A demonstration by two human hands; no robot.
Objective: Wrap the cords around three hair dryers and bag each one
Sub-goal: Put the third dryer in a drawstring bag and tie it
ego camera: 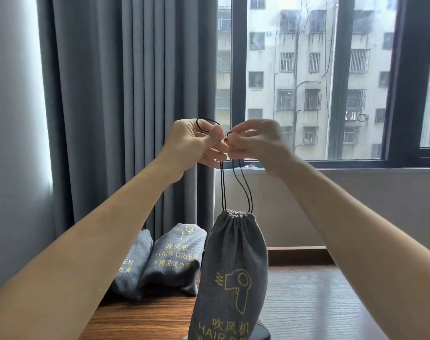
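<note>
Grey bag (231, 273) hanging, both hands raised, left hand (196, 143), right hand (255, 141) apparently pinching drawstrings (233, 187)

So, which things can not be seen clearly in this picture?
- Contents of the hanging bag, head view: the cloth and the cinched mouth hide them.
- Bottom of that bag: cut off by the lower edge.
- Leftmost bag: the left forearm covers part of its print.
- Drawstrings between the left hand and right hand: the fingers hide any knot.

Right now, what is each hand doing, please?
Left hand: pinches the thin black drawstring cord of the grey fabric hair-drier bag.
Right hand: pinches the same cord.
</note>
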